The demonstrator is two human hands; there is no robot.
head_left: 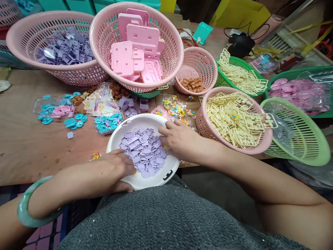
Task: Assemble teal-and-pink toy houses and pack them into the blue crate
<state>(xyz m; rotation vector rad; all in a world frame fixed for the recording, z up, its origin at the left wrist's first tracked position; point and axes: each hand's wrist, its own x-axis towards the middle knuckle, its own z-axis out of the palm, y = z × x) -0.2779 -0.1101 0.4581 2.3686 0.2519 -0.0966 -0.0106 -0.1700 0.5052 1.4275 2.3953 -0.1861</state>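
A round white plastic basin [118,137] rests at the table's front edge, against my body. Inside it lies a heap of small lavender plastic pieces [145,151]. My left hand [114,172] grips the basin's near left side, fingers over the rim and thumb low on the outside; a green bangle [26,205] is on that wrist. On the far right side, my right hand [179,140] is closed over the rim, its fingers bent inward. Bits of yellow show by the fingers of both hands, too small to name.
Behind the basin stand pink baskets of purple pieces [67,48] and pink panels [143,38]. Cream plastic frames [231,121] fill a basket to the right, beside a tilted green basket [309,139]. Turquoise pieces [108,123] and stickers [100,100] lie on the left of the table.
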